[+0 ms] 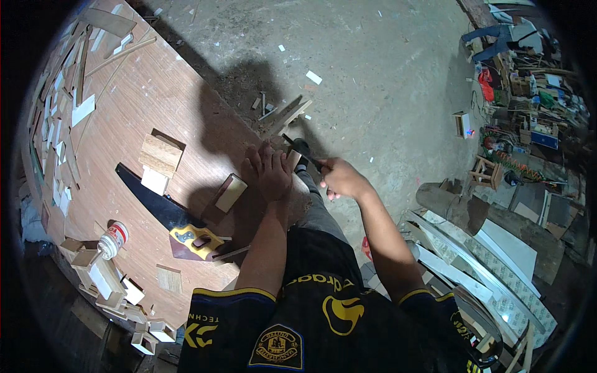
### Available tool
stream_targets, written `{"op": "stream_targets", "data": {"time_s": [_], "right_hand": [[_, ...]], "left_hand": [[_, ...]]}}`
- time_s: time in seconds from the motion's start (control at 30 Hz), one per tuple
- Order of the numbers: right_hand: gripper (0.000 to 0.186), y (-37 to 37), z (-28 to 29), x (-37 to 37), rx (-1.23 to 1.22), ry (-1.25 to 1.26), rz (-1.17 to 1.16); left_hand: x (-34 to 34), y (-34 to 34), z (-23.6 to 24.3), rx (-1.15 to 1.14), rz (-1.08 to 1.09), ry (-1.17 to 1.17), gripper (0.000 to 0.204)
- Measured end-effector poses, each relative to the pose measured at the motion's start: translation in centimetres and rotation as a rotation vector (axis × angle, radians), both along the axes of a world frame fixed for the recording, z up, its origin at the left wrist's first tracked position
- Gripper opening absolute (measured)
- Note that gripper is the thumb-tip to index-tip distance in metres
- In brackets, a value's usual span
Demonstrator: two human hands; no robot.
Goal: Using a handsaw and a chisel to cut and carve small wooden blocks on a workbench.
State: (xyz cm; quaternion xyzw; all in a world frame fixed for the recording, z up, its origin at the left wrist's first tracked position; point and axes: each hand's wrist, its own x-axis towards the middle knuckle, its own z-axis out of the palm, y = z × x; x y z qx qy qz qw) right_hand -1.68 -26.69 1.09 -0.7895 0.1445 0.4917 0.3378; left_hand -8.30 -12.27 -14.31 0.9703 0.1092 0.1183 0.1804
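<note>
My left hand [272, 174] presses over a wooden piece [294, 158] at the edge of the tan workbench [112, 205], its fingertips partly in shadow. My right hand [342, 179] grips a long dark narrow tool [293, 143], possibly a file, whose far end reaches across the piece beside my left fingers. A handsaw [152, 199] with a black blade and yellow handle lies on the bench left of my forearm. A small wooden block [229, 194] sits just left of my left hand, and stacked wooden pieces [158, 155] lie farther left.
A white container [113, 239], small wooden boxes [106, 283] and offcuts [83, 109] line the bench's left. The concrete floor [404, 93] has scraps [314, 77]. Cluttered materials [528, 124] and long white boards [472, 267] lie to the right.
</note>
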Motion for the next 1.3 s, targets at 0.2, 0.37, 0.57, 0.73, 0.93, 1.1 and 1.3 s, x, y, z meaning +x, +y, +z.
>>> {"op": "stream_targets", "data": {"time_s": [0.2,0.37,0.57,0.73,0.93,1.1,1.3], "right_hand": [[0.050,0.9,-0.6,-0.2,-0.127,-0.207,0.263],[0.041,1.4,-2.0,-0.4,-0.182,-0.286,0.383],[0.033,2.8,-1.6,-0.1,-0.244,-0.319,0.563],[0.031,4.6,-0.6,0.6,-0.281,-0.268,0.629],[0.026,5.5,1.3,2.3,-0.345,-0.133,0.640],[0.027,5.5,-0.2,2.8,-0.372,-0.134,0.662],[0.031,7.5,-0.4,3.7,-0.420,-0.069,0.719]], "left_hand": [[0.1,-0.5,0.6,0.001,0.046,0.016,0.024],[-0.4,-0.6,-0.8,-0.063,0.086,0.006,0.026],[-0.6,-0.6,-0.9,-0.005,0.072,0.021,0.025],[-0.7,-0.6,-1.7,-0.049,0.054,0.011,0.026],[-0.4,-0.8,-0.2,-0.055,0.081,0.091,0.027],[-0.6,-0.5,-0.2,-0.007,0.062,0.050,0.016],[-0.8,-0.5,-0.6,-0.118,0.038,0.166,0.030]]}}
